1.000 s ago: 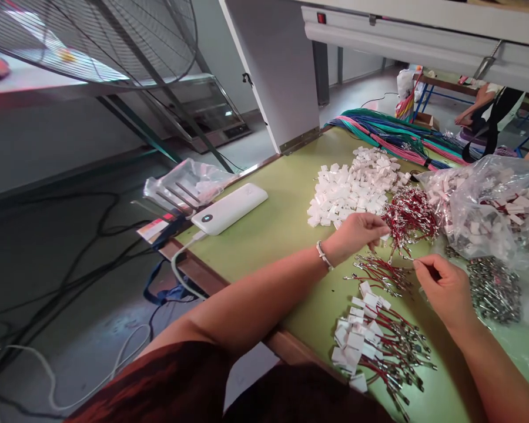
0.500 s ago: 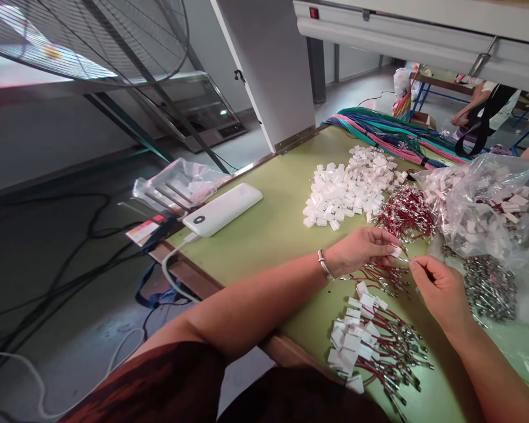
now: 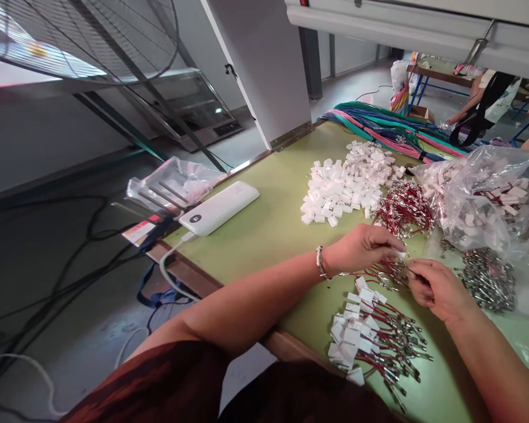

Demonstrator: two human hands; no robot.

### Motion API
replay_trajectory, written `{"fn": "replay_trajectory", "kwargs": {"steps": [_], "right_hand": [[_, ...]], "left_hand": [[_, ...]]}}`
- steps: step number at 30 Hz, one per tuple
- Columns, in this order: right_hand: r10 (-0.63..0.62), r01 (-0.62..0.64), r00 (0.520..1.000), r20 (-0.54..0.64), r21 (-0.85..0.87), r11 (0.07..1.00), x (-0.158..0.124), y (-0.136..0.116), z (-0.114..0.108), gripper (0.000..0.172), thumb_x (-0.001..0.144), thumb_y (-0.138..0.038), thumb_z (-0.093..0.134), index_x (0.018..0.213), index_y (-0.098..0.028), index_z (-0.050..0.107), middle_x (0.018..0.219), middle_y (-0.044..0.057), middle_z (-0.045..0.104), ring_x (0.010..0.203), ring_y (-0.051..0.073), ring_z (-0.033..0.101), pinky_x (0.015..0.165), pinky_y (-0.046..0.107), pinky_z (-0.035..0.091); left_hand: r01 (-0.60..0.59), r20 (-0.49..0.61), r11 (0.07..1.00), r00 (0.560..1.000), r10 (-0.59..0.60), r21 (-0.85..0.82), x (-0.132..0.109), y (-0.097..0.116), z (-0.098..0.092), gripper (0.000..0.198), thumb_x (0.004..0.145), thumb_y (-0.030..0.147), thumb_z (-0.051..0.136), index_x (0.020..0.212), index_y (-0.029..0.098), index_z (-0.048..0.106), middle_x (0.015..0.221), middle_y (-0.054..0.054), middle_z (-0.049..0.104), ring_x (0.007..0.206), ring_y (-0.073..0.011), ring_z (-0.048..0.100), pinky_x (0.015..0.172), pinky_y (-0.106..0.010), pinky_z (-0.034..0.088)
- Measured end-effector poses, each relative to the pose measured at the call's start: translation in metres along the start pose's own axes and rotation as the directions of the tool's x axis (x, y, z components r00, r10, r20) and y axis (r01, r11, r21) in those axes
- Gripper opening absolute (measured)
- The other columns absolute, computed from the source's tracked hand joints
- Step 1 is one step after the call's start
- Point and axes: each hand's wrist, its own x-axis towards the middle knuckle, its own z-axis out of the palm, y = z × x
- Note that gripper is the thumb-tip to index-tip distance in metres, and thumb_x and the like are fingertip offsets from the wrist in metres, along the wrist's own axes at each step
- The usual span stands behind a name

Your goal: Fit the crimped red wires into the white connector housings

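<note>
My left hand is closed in a pinch on a small white plastic connector housing. Close against it, the fingers of my right hand pinch a thin wire with a metal end, mostly hidden by the fingertips. Below my left hand lies a small bunch of red wires with metal terminals. Nearer to me are white housings with red wires attached, their metal ends pointing right. Beyond my hands lie a heap of loose white housings and a pile of short red wires.
Small dark metal parts lie right of my right hand, below a clear bag of housings. Coloured cable bundles run along the back. A white power bank with its cable sits at the left edge. Another person's arm shows behind.
My two hands have come closer together at the white housing, and the right fingers have curled in more. The whole view has shifted slightly.
</note>
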Motion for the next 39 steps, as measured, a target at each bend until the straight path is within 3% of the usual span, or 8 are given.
{"fn": "replay_trajectory", "kwargs": {"steps": [3,6,11,17,22,27,34,39], "right_hand": [[-0.009,0.009,1.000,-0.008,-0.004,1.000,0.000,0.001,0.002,0.028,0.070,-0.039,0.063,0.055,-0.021,0.047,0.035,-0.011,0.025,0.034,0.003,0.013,0.034,0.020,0.009],[-0.043,0.043,0.999,0.003,-0.022,0.999,-0.002,0.000,0.005,0.030,0.072,-0.040,0.062,0.056,-0.021,0.046,0.036,-0.011,0.026,0.033,0.003,0.014,0.034,0.020,0.012],[-0.157,0.154,0.988,-0.016,-0.104,0.983,-0.009,-0.004,0.006,0.034,0.078,-0.042,0.059,0.055,-0.021,0.044,0.038,-0.010,0.028,0.035,0.004,0.021,0.035,0.020,0.017],[-0.170,0.170,0.985,0.011,-0.105,0.980,-0.010,-0.004,0.005,0.035,0.081,-0.041,0.056,0.055,-0.022,0.044,0.038,-0.009,0.028,0.035,0.005,0.023,0.036,0.021,0.019],[-0.092,0.092,0.996,0.017,-0.035,0.995,-0.006,-0.001,0.006,0.032,0.078,-0.040,0.057,0.055,-0.022,0.043,0.037,-0.010,0.027,0.035,0.004,0.016,0.034,0.020,0.016],[-0.053,0.052,0.998,0.041,0.031,0.998,-0.005,0.001,0.007,0.031,0.077,-0.040,0.058,0.055,-0.023,0.043,0.035,-0.011,0.024,0.034,0.004,0.013,0.033,0.020,0.016],[-0.028,0.017,0.993,0.112,0.098,0.995,-0.008,-0.002,0.011,0.033,0.076,-0.042,0.056,0.056,-0.023,0.039,0.035,-0.013,0.020,0.033,0.005,0.011,0.031,0.018,0.016],[-0.090,0.093,0.995,0.050,-0.061,0.994,-0.009,0.000,0.010,0.033,0.079,-0.042,0.055,0.057,-0.023,0.040,0.037,-0.012,0.025,0.034,0.005,0.014,0.032,0.018,0.016]], "left_hand": [[-0.006,0.015,1.000,1.000,0.006,0.025,0.000,0.000,0.000,0.010,0.086,0.016,0.063,0.092,0.018,0.071,0.092,-0.006,0.075,0.083,-0.0113,0.068,0.080,-0.023,0.055],[0.108,0.064,0.988,0.993,-0.101,-0.109,0.000,0.001,0.002,0.009,0.084,0.013,0.064,0.090,0.016,0.070,0.085,-0.004,0.074,0.075,-0.0097,0.068,0.074,-0.021,0.056],[0.295,0.028,0.800,0.944,-0.329,-0.523,0.003,0.000,0.003,0.007,0.083,0.013,0.065,0.090,0.012,0.065,0.068,0.000,0.068,0.061,-0.0080,0.066,0.065,-0.021,0.057],[0.373,0.142,0.678,0.917,-0.372,-0.633,0.004,-0.005,0.006,0.009,0.080,0.014,0.069,0.088,0.012,0.064,0.069,0.000,0.068,0.060,-0.0070,0.065,0.068,-0.022,0.056],[0.328,0.105,0.762,0.939,-0.328,-0.558,0.002,-0.002,0.008,0.007,0.080,0.014,0.068,0.087,0.013,0.065,0.071,0.000,0.069,0.064,-0.0073,0.065,0.068,-0.021,0.056],[0.133,0.000,0.979,0.991,-0.134,-0.152,0.000,0.003,0.002,0.007,0.082,0.013,0.066,0.086,0.017,0.070,0.086,-0.004,0.074,0.078,-0.0102,0.067,0.076,-0.022,0.055],[0.151,0.018,0.961,0.988,-0.151,-0.231,0.000,0.002,0.001,0.007,0.085,0.017,0.064,0.090,0.015,0.069,0.088,-0.006,0.074,0.077,-0.0105,0.068,0.074,-0.021,0.057],[0.018,0.075,0.996,0.997,-0.011,-0.091,0.002,0.004,-0.006,0.010,0.083,0.012,0.064,0.088,0.018,0.071,0.091,-0.006,0.074,0.083,-0.0114,0.068,0.082,-0.023,0.055]]}}
